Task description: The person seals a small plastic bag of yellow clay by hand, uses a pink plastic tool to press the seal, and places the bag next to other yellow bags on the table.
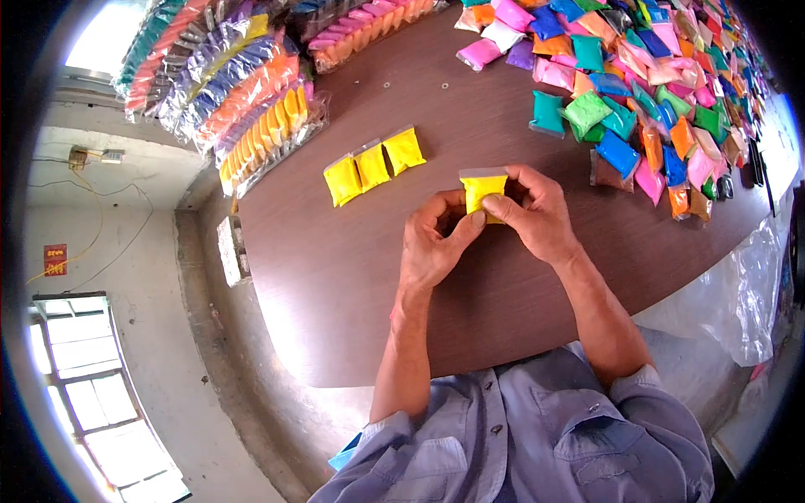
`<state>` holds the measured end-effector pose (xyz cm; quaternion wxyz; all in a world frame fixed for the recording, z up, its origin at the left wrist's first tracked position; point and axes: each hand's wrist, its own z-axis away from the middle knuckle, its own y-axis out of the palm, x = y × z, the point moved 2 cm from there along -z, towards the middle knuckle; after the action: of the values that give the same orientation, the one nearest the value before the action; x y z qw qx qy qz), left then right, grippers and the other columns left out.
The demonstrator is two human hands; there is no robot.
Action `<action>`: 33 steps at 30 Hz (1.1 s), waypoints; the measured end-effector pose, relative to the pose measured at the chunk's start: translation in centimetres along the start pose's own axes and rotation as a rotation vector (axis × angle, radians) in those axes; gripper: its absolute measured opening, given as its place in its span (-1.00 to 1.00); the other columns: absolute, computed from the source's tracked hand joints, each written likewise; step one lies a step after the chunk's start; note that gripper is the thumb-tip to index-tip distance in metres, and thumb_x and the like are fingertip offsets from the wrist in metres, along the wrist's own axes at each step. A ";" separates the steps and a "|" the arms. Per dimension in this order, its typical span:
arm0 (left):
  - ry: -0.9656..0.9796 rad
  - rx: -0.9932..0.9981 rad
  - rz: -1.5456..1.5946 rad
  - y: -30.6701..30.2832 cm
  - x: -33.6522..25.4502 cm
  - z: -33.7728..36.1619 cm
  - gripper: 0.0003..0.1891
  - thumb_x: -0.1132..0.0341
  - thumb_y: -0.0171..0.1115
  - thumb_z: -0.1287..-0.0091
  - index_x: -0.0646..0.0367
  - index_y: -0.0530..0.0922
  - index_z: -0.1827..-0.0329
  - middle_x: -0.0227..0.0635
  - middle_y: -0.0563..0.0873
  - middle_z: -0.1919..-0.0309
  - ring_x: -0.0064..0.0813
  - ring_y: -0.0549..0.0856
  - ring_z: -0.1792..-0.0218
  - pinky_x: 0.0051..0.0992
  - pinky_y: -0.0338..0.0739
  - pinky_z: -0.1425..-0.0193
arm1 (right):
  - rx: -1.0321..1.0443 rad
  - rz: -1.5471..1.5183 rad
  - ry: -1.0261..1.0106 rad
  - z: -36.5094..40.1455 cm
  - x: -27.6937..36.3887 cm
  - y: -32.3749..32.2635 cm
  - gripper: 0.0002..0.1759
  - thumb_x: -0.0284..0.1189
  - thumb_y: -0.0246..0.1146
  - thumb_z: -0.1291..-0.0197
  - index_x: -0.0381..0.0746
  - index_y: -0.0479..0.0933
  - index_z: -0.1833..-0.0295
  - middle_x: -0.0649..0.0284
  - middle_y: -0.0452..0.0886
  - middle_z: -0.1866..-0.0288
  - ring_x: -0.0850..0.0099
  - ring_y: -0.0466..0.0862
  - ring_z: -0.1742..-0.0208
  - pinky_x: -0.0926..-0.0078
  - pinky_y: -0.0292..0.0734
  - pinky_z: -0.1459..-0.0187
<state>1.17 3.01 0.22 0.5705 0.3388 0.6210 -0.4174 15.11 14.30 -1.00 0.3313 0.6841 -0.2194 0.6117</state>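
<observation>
Both of my hands hold one yellow packet [482,186] with a clear top edge, above the brown table. My left hand [435,238] pinches its lower left side, with the thumb at the bottom. On the right side, my right hand [539,215] grips it, the thumb pressed on its front. To the left of my hands, three yellow packets lie side by side in a slanted row: a left one [342,181], a middle one [372,167] and a right one [405,150].
A large heap of mixed coloured packets [620,120] covers the table's right back. Clear bags of packed rows [268,121] stand at the left back. The curved table [335,285] ends near my body. Clear plastic sheeting [738,293] hangs at the right.
</observation>
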 end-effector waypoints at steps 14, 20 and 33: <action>-0.019 -0.045 0.021 0.0 0.0 0.0 -0.76 0.29 0.44 -0.42 0.31 0.69 0.05 -0.32 0.80 0.25 -0.59 0.73 0.25 -0.53 0.66 0.08 | 0.014 0.076 -0.041 0.1 0.6 0.0 -0.71 -0.46 0.37 -0.37 -0.36 0.58 -0.11 0.31 0.66 0.07 0.66 0.62 0.11 0.60 0.61 0.11; 0.015 -0.073 -0.036 0.2 0.2 0.1 -0.81 0.34 0.34 -0.46 0.31 0.69 0.05 -0.48 0.73 0.26 -0.69 0.62 0.25 -0.59 0.54 0.15 | 0.012 0.183 -0.033 0.2 0.3 -0.1 -0.72 -0.47 0.37 -0.36 -0.34 0.61 -0.12 0.33 0.67 0.09 0.66 0.60 0.09 0.58 0.59 0.09; -0.007 -0.114 0.033 1.2 -1.1 -0.1 -0.84 0.37 0.25 -0.46 0.30 0.65 0.06 -0.46 0.65 0.28 -0.65 0.55 0.17 -0.54 0.50 0.07 | -0.058 0.197 -0.150 0.3 -0.1 0.2 -0.73 -0.40 0.33 -0.41 -0.29 0.60 -0.11 0.36 0.62 0.12 0.65 0.57 0.11 0.58 0.56 0.11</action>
<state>2.33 3.64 1.17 0.5978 0.3147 0.6360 -0.3730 15.18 13.91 -1.11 0.2720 0.6932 -0.3273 0.5817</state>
